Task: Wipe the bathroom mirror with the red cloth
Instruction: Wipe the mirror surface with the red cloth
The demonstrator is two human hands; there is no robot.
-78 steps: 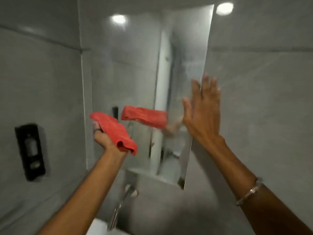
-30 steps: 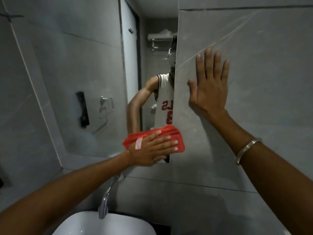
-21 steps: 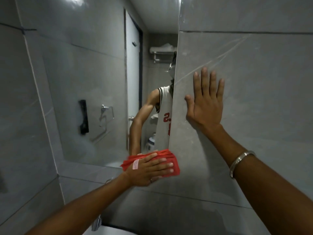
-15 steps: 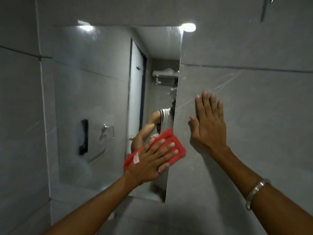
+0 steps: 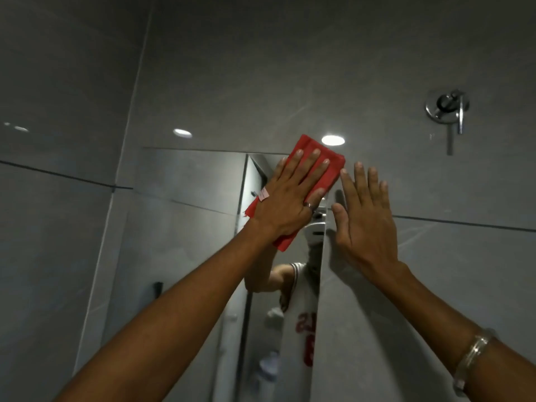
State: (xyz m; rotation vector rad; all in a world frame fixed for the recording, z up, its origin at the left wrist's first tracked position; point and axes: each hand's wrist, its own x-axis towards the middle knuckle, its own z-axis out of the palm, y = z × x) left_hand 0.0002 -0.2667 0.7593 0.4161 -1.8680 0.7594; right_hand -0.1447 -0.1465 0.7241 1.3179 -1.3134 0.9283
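Observation:
The mirror (image 5: 188, 227) fills the centre left of the grey tiled wall; its top edge and right edge meet near the middle of the view. My left hand (image 5: 290, 198) lies flat, fingers spread, pressing the folded red cloth (image 5: 327, 163) against the mirror's top right corner. The cloth's upper end overlaps the tile above the mirror. My right hand (image 5: 365, 221) rests flat and empty on the grey tile just right of the mirror's edge, fingers apart. A reflected person shows in the glass below my left hand.
A chrome wall valve with a lever (image 5: 448, 108) sits high on the right tile. A small black fitting (image 5: 158, 288) shows reflected low in the mirror. Ceiling lights (image 5: 333, 139) glare on the tile near the cloth.
My left hand has slid the cloth up from the mirror's lower right part to its top right corner. The view has tilted upward. My right hand stays flat on the tile.

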